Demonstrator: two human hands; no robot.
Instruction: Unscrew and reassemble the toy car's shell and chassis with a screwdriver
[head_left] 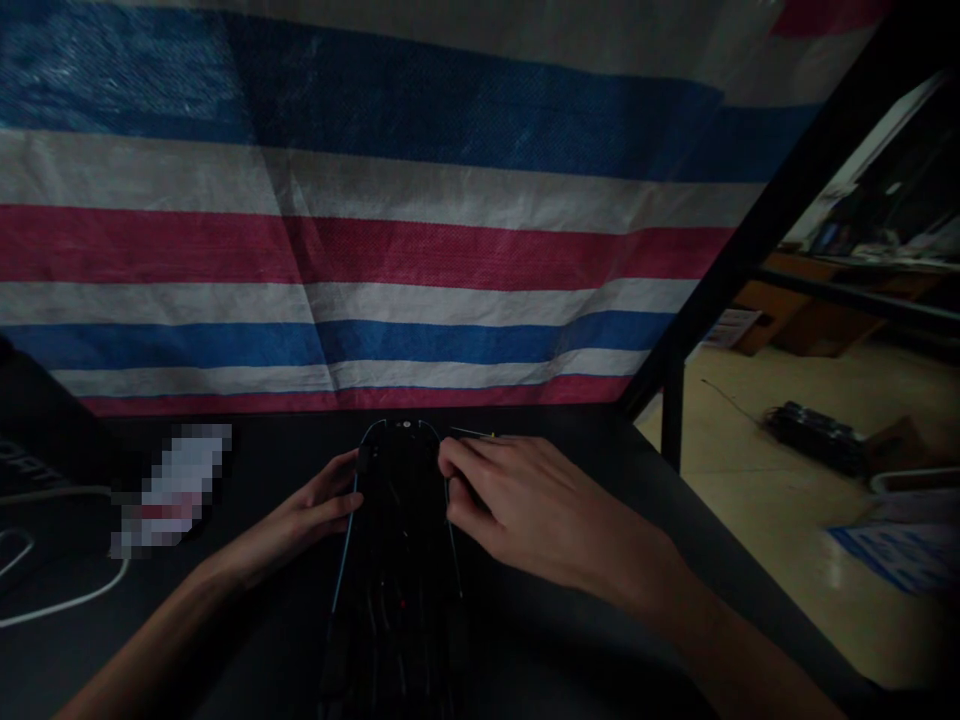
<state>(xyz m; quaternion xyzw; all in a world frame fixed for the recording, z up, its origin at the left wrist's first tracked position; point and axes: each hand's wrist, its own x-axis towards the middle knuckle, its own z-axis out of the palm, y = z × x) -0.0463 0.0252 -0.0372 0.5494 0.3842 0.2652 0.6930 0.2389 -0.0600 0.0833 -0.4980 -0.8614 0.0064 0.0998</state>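
A long black device with thin blue edges (394, 520) lies lengthwise on the dark table, its far end rounded. Its detail is lost in the dark; cable-like lines and a small red spot show toward the near end. My left hand (319, 505) grips its left side near the far end, thumb and fingers against the edge. On the opposite side, my right hand (517, 495) has its fingers curled closed against the right edge, fingertips partly hidden. Just beyond those knuckles is a thin rod with a yellow spot (491, 435); whether it is held or lying there I cannot tell.
A blurred-out pale item (180, 485) and a white cable (67, 612) are on the table's left. A striped woven sheet (375, 250) hangs behind the table. Beyond a black frame post (673, 415) at right, the floor holds a dark object (817, 435).
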